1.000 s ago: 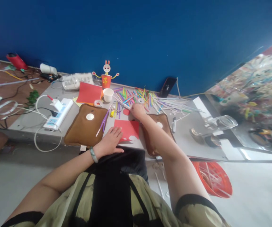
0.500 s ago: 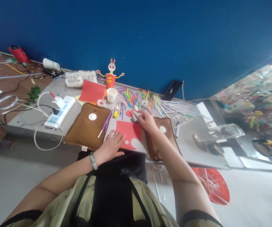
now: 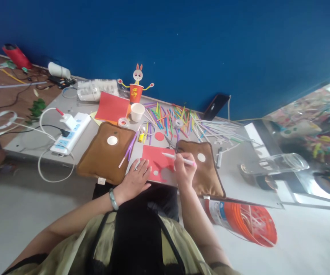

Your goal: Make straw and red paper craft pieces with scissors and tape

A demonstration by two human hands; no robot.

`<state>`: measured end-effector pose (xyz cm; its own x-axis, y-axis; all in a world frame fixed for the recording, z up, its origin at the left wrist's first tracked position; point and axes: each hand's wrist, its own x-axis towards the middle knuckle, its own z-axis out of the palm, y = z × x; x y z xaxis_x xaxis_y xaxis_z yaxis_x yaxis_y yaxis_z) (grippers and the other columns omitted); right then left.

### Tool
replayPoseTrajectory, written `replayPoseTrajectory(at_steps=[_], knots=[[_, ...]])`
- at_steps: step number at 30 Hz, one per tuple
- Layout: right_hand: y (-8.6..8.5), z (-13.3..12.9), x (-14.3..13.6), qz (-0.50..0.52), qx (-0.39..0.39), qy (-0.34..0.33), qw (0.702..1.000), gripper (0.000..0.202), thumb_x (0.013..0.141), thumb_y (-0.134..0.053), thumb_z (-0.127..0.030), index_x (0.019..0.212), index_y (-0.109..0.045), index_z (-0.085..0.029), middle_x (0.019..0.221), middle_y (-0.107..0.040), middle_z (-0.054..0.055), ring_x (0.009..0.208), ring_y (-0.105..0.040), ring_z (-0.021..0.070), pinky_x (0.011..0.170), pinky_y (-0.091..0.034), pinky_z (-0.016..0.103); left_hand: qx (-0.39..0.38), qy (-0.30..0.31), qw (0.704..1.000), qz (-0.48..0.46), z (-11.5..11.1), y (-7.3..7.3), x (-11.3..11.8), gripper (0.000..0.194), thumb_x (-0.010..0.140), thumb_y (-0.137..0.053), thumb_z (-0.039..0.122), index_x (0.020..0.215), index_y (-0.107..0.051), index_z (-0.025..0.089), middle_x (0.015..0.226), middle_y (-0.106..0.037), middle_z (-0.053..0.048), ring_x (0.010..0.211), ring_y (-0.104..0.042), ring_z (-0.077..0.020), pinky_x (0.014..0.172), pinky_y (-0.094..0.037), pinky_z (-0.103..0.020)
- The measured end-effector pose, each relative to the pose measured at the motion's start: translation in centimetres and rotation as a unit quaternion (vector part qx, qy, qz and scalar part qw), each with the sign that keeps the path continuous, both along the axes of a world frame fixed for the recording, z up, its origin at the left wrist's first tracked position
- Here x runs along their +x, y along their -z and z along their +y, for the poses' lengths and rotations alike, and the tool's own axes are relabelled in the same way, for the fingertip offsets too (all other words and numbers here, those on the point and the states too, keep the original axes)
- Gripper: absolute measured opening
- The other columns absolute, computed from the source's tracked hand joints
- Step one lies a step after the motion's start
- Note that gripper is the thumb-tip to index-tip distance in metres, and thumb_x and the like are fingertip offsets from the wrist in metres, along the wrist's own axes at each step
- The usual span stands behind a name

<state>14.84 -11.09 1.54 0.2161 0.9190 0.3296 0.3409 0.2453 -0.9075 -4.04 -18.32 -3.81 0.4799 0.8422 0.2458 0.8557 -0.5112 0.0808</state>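
My left hand (image 3: 137, 173) lies flat with fingers stretched, its fingertips at the left edge of a red sheet of paper (image 3: 156, 154). The sheet has holes cut near its lower edge. In my right hand (image 3: 185, 172) is a white marker (image 3: 169, 155) with a pink end, held over the right part of the sheet. Its tip points left; whether it touches the paper I cannot tell. A red paper circle (image 3: 159, 136) lies behind the sheet, beside a pair of scissors (image 3: 169, 143). Brown cushions (image 3: 101, 156) flank the sheet, the right one (image 3: 207, 172) partly behind my right hand.
Behind lie many coloured sticks (image 3: 167, 118), a white paper cup (image 3: 137, 112) and a red cup with a rabbit figure (image 3: 136, 93). A power strip (image 3: 71, 133) with cables is at left. A glass jar (image 3: 288, 162) lies at right, above an orange bucket (image 3: 233, 219) on the floor.
My right hand has come back toward me from behind the red sheet and now holds the white marker over it. My left hand stays flat at the sheet's edge.
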Motion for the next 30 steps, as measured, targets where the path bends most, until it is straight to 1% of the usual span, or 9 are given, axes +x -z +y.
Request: replayPoseTrajectory(at_steps=[4, 7, 10, 12, 16, 22, 24, 27, 30], knots=[[1.5, -0.6, 0.0, 0.037, -0.044, -0.010, 0.998, 0.031, 0.088, -0.058, -0.042, 0.100, -0.066, -0.015, 0.057, -0.059, -0.003, 0.044, -0.049, 0.0103, 0.047, -0.042, 0.023, 0.000, -0.016, 1.000, -0.015, 0.0, -0.2, 0.1, 0.056, 0.089, -0.057, 0.044, 0.133, -0.049, 0.011, 0.137, -0.052, -0.022, 0.134, -0.045, -0.0336, 0.118, -0.023, -0.055], [1.7, -1.2, 0.4, 0.004, -0.053, 0.008, 0.999, 0.027, 0.084, -0.061, -0.038, 0.096, -0.069, -0.016, 0.062, -0.065, 0.000, 0.048, -0.054, 0.0118, 0.050, -0.046, 0.025, -0.006, -0.023, 1.000, -0.018, 0.1, -0.4, 0.2, 0.054, 0.090, -0.055, 0.042, 0.135, -0.049, 0.012, 0.131, -0.055, -0.019, 0.131, -0.047, -0.0323, 0.119, -0.022, -0.055], [1.8, -1.7, 1.0, -0.020, -0.045, 0.047, 0.998, 0.021, 0.080, -0.064, -0.033, 0.091, -0.069, -0.016, 0.059, -0.062, -0.001, 0.050, -0.056, 0.0137, 0.052, -0.047, 0.027, -0.021, -0.021, 0.999, -0.018, 0.1, -0.6, 0.2, 0.053, 0.091, -0.054, 0.040, 0.136, -0.049, 0.012, 0.131, -0.055, -0.019, 0.130, -0.047, -0.0318, 0.119, -0.021, -0.056], [1.9, -2.0, 1.2, -0.007, -0.045, 0.058, 0.997, 0.020, 0.080, -0.063, -0.033, 0.090, -0.067, -0.017, 0.056, -0.060, -0.003, 0.048, -0.055, 0.0135, 0.051, -0.047, 0.026, -0.030, -0.019, 0.999, -0.022, 0.1, -0.6, 0.2, 0.054, 0.092, -0.053, 0.040, 0.137, -0.048, 0.011, 0.133, -0.055, -0.019, 0.131, -0.047, -0.0318, 0.119, -0.020, -0.056], [2.2, -2.6, 0.8, 0.035, -0.057, 0.025, 0.997, 0.021, 0.084, -0.060, -0.038, 0.088, -0.062, -0.018, 0.059, -0.063, -0.002, 0.045, -0.054, 0.0124, 0.049, -0.046, 0.026, -0.034, -0.015, 0.999, -0.023, 0.2, -0.7, 0.1, 0.054, 0.091, -0.054, 0.039, 0.138, -0.048, 0.012, 0.139, -0.052, -0.020, 0.135, -0.044, -0.0336, 0.119, -0.021, -0.057], [2.1, -2.9, -0.7, 0.040, -0.087, -0.085, 0.992, 0.021, 0.089, -0.056, -0.038, 0.092, -0.063, -0.018, 0.065, -0.068, 0.001, 0.050, -0.061, 0.0143, 0.054, -0.052, 0.028, -0.027, 0.001, 0.999, -0.022, 0.1, -1.1, -0.1, 0.047, 0.090, -0.057, 0.036, 0.132, -0.053, 0.015, 0.144, -0.047, -0.022, 0.140, -0.039, -0.0360, 0.117, -0.025, -0.057], [2.3, -2.8, -0.9, 0.013, -0.067, -0.077, 0.995, 0.020, 0.087, -0.060, -0.036, 0.093, -0.066, -0.018, 0.071, -0.071, 0.003, 0.058, -0.066, 0.0162, 0.060, -0.055, 0.030, -0.021, -0.005, 1.000, -0.021, -0.2, -1.2, -0.2, 0.046, 0.092, -0.053, 0.035, 0.134, -0.051, 0.016, 0.146, -0.045, -0.021, 0.141, -0.037, -0.0351, 0.117, -0.022, -0.057], [2.5, -2.7, -0.7, -0.024, -0.026, -0.032, 0.999, 0.021, 0.086, -0.062, -0.035, 0.096, -0.067, -0.018, 0.080, -0.073, 0.005, 0.065, -0.069, 0.0181, 0.063, -0.056, 0.031, -0.028, -0.015, 0.999, -0.017, -0.9, -1.1, -0.1, 0.048, 0.097, -0.045, 0.033, 0.140, -0.046, 0.014, 0.145, -0.048, -0.019, 0.141, -0.037, -0.0308, 0.119, -0.019, -0.055], [2.5, -2.5, -0.2, -0.051, -0.001, -0.059, 0.997, 0.025, 0.094, -0.052, -0.034, 0.110, -0.065, -0.019, 0.083, -0.074, 0.005, 0.063, -0.069, 0.0176, 0.064, -0.057, 0.033, -0.041, -0.009, 0.999, -0.003, -1.5, -1.0, -0.2, 0.048, 0.098, -0.041, 0.029, 0.143, -0.043, 0.013, 0.145, -0.049, -0.016, 0.140, -0.038, -0.0288, 0.119, -0.020, -0.054]])
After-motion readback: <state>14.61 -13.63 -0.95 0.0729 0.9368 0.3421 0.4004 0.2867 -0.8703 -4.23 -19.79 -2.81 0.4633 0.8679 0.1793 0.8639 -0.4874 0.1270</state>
